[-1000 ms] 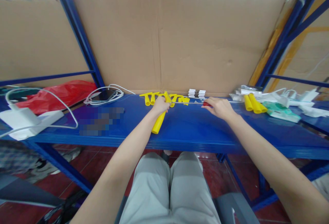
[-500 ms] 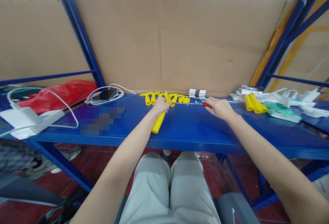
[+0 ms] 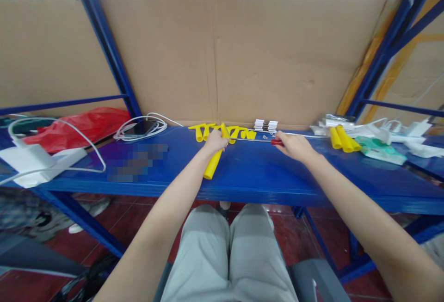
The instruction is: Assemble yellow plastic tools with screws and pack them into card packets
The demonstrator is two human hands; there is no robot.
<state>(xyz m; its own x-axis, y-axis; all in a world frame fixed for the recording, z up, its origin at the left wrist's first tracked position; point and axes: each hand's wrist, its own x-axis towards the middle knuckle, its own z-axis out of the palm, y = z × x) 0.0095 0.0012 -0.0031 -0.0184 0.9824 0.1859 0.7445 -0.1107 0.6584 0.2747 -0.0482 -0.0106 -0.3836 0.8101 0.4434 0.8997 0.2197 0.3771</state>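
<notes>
My left hand [image 3: 216, 142] is wrapped round a yellow tube-like piece [image 3: 212, 165], whose wide end points down toward the front edge of the blue table. In my right hand [image 3: 293, 145] is the red handle of a screwdriver-like tool [image 3: 276, 142]. Its thin metal shaft runs left and reaches the yellow piece at my left hand; the exact contact is too small to tell. Behind my left hand lie several yellow T-shaped pieces [image 3: 199, 133]. Small yellow parts [image 3: 251, 134] rest to the right of them, beside white stacked blocks [image 3: 259, 125].
A red bag [image 3: 83, 128], a coiled white cable [image 3: 160, 132] and a white power strip [image 3: 65, 157] occupy the left. At the right are yellow tubes [image 3: 343, 138] and a green packet [image 3: 379, 150]. A cardboard wall [image 3: 277, 61] stands behind the blue table [image 3: 263, 172].
My right hand and the red handle have shifted very slightly left. My left hand keeps its grip on the yellow piece almost in place.
</notes>
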